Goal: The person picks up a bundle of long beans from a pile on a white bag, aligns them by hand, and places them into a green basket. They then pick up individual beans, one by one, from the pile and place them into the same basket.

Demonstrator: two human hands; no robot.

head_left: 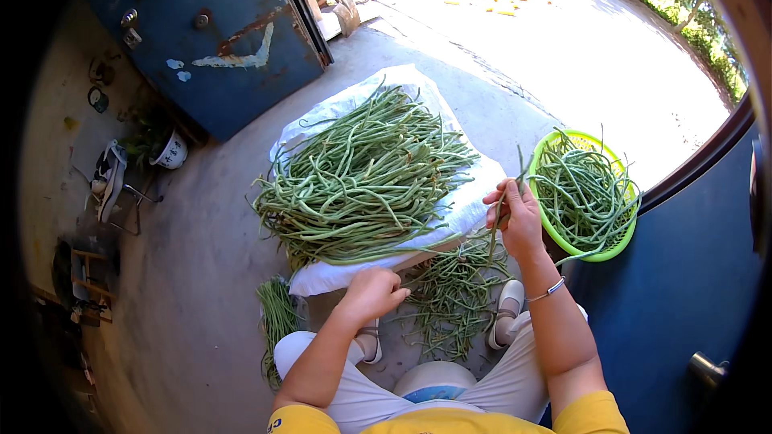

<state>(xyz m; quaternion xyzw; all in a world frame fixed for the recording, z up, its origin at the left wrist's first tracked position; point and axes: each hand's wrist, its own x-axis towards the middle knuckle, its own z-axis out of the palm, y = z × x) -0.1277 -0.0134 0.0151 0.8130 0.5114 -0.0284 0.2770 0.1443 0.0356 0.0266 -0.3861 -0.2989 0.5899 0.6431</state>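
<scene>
A large heap of long green beans (362,177) lies on a white sheet-covered low support (478,193) in front of me. My right hand (519,217) pinches a long bean (495,229) beside the green basket, and the bean hangs down from the fingers. My left hand (372,297) is curled closed at the near edge of the white sheet; whatever it may hold is hidden. Below, on the floor between my feet, short bean pieces (450,305) are scattered in a pile.
A bright green basket (595,257) of long beans stands at the right. A bundle of thin beans (277,317) lies on the floor at the left. Blue metal doors (233,104) stand at the far left and right, with a shovel (347,16) and a potted plant (170,151) beyond.
</scene>
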